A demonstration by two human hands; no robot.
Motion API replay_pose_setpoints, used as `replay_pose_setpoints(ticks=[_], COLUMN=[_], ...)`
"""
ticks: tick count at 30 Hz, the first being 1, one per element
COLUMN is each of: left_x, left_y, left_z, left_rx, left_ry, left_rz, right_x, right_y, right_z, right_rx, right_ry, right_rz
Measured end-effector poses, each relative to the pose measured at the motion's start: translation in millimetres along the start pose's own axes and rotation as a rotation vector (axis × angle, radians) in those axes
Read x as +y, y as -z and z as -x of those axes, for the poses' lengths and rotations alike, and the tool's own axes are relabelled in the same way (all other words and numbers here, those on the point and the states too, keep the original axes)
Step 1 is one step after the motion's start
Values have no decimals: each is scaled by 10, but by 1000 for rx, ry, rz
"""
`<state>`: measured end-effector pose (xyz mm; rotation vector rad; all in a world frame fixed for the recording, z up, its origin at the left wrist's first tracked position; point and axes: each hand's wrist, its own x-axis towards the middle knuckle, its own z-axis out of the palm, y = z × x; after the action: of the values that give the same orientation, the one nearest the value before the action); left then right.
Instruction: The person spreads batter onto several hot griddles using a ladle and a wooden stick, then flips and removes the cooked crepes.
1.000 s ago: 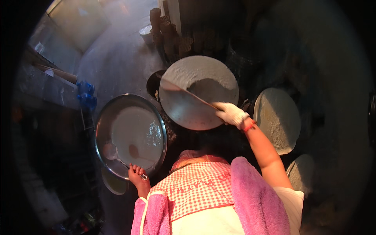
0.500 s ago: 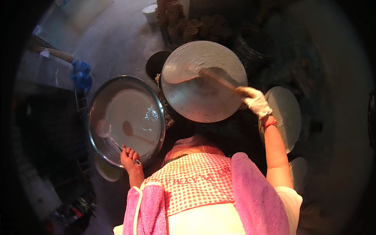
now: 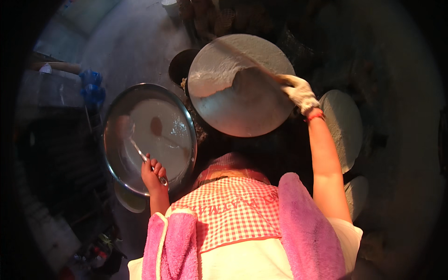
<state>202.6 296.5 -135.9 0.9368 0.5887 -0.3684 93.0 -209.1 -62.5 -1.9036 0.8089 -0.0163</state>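
Note:
My left hand (image 3: 153,173) is closed around the handle of a ladle (image 3: 138,149). The ladle's blurred bowl hangs over the left part of a wide steel basin (image 3: 191,161) that holds pale, runny batter (image 3: 156,109). In a pale work glove, my right hand (image 3: 298,93) grips a long, thin wooden spreader (image 3: 249,59) at the right side of a round griddle (image 3: 242,112). The spreader slants across the far half, smeared by motion. Batter (image 3: 207,77) coats the griddle's far and left parts with a ragged edge. The nearer surface is bare.
Large pale flat rounds (image 3: 344,133) lie to the right of the griddle, with another pale round (image 3: 357,198) nearer me. A dark pot (image 3: 180,66) stands beyond the basin. A greenish bowl (image 3: 129,201) sits partly under the basin. Blue water bottles (image 3: 92,88) stand at the left.
The spreader's far end has swung away from me, from mid-griddle to the far left edge. The batter's edge now looks ragged. My left hand still holds the ladle over the basin.

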Motion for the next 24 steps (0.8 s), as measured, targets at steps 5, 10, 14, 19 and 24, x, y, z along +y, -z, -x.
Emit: replay_pose_setpoints(ticks=[5, 10, 14, 19, 24], left_x=[3, -69, -242, -396, -198], left_y=[-226, -58, -614, -259, 50], left_z=[231, 534, 861, 1014, 1109], left_rx=[14, -241, -390, -393, -657], left_ry=[-80, -409, -669, -613, -579], left_rz=[-527, -943, -1290, -1230, -1331], right_x=[315, 763, 775, 619, 1166], right_y=[-335, 99, -122, -379, -327], right_z=[352, 545, 377, 938, 2040], right_rx=[-334, -24, -164, -307, -116], right_ry=[134, -152, 155, -133, -60], right_rz=[-57, -366, -67, -112, 126])
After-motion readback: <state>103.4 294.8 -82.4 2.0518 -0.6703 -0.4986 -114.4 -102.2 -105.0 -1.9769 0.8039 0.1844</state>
